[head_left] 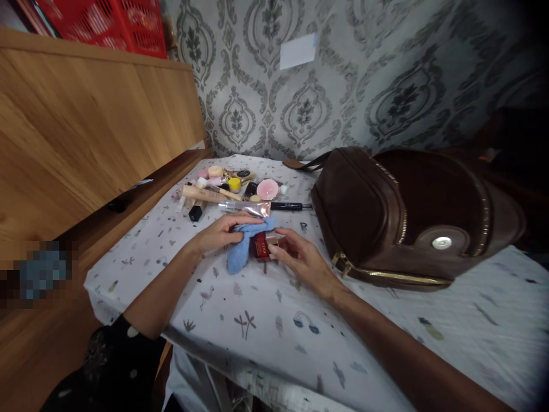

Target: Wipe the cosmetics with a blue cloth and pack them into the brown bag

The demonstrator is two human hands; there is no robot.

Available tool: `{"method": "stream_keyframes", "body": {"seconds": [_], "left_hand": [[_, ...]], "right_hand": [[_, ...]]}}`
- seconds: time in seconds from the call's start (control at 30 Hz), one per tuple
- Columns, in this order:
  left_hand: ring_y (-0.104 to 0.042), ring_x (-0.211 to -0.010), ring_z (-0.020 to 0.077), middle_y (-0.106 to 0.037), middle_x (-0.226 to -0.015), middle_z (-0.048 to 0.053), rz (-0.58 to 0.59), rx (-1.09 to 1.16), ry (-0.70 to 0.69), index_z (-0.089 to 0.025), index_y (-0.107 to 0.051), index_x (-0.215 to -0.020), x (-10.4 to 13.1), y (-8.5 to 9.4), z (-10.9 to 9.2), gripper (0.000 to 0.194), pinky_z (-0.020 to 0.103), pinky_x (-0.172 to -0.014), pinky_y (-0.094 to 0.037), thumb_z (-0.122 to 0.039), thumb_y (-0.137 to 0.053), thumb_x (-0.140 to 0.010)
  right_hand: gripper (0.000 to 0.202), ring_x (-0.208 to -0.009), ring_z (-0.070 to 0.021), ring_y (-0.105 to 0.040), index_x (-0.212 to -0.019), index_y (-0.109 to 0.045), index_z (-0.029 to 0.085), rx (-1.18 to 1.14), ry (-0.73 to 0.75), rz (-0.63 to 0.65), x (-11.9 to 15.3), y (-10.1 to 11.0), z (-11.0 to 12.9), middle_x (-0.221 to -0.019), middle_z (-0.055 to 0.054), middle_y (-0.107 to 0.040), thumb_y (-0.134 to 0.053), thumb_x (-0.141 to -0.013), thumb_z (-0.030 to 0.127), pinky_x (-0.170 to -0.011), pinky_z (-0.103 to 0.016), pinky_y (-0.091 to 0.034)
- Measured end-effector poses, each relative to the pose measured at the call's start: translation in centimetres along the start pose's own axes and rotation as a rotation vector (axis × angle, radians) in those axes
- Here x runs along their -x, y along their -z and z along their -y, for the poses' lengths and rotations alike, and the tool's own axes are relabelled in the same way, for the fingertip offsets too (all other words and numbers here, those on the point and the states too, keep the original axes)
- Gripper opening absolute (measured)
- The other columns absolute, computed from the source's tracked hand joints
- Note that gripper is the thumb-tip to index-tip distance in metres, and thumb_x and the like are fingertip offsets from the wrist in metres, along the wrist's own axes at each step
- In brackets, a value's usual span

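My left hand (218, 232) pinches a blue cloth (239, 256), which hangs down and lies against a small dark red bottle (261, 247). From the right, my right hand (298, 254) grips the bottle by its pale cap end. Gold lettering shows on the bottle's side, too small to read in full. Both hands are just above the patterned tablecloth. Right behind them lie a silvery pink tube (246, 209) and a black pen-like tube (286, 206).
Several cosmetics lie beyond my hands, among them a pink round dish (267, 189), a yellow-lidded jar (234, 183) and a black cap (195, 213). On the right stands a large brown leather bag (364, 212). A wooden panel (98, 109) borders the left side, near a red basket (146, 26).
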State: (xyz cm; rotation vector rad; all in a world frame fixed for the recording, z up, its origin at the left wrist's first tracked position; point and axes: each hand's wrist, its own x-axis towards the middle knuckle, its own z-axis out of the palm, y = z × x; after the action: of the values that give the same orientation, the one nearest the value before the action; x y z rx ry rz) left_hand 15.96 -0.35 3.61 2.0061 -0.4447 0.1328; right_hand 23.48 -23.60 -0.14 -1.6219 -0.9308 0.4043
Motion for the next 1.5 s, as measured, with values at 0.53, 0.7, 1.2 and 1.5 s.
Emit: {"method": "stream_keyframes", "body": {"seconds": [0.53,0.7,1.2,1.5], "left_hand": [[-0.057,-0.091,0.0189,-0.062,-0.097,0.003,-0.066,-0.051,0.054,-0.02,-0.074,-0.095,-0.2,-0.5,-0.1,0.018,0.029,-0.083,-0.043,-0.03,-0.069,-0.08],[-0.057,-0.104,0.0228,-0.062,-0.113,0.005,-0.048,-0.052,0.083,-0.025,-0.071,-0.115,-0.2,-0.8,0.3,0.04,0.033,-0.091,-0.043,-0.034,-0.075,-0.077],[-0.054,-0.12,0.0283,-0.06,-0.126,0.008,-0.042,-0.052,0.128,-0.026,-0.063,-0.129,-0.4,-1.9,-0.3,0.062,0.041,-0.106,-0.04,-0.04,-0.081,-0.072],[-0.058,-0.105,0.0231,-0.063,-0.109,0.007,-0.164,-0.088,0.062,-0.022,-0.07,-0.112,-0.6,-3.3,-0.5,0.034,0.035,-0.096,-0.044,-0.037,-0.071,-0.082]], "right_hand": [[0.044,-0.072,-0.0154,-0.064,-0.115,-0.058,0.021,0.066,0.01,-0.021,0.2,0.1,0.1,-0.105,-0.007,-0.067,-0.059,-0.086,0.053,-0.062,-0.028,-0.051],[0.043,-0.074,-0.0179,-0.065,-0.112,-0.059,0.02,0.022,-0.026,-0.024,-0.1,0.2,0.0,-0.104,-0.007,-0.067,-0.057,-0.087,0.055,-0.067,-0.032,-0.054],[0.054,-0.063,-0.0135,-0.055,-0.126,-0.054,0.02,0.013,0.003,-0.018,0.2,0.3,-0.4,-0.089,-0.002,-0.064,-0.066,-0.08,0.045,-0.06,-0.029,-0.049],[0.056,-0.062,-0.0159,-0.057,-0.127,-0.049,0.021,0.112,-0.013,-0.028,0.4,0.3,-0.1,-0.08,-0.001,-0.063,-0.064,-0.08,0.049,-0.059,-0.03,-0.047]]}}
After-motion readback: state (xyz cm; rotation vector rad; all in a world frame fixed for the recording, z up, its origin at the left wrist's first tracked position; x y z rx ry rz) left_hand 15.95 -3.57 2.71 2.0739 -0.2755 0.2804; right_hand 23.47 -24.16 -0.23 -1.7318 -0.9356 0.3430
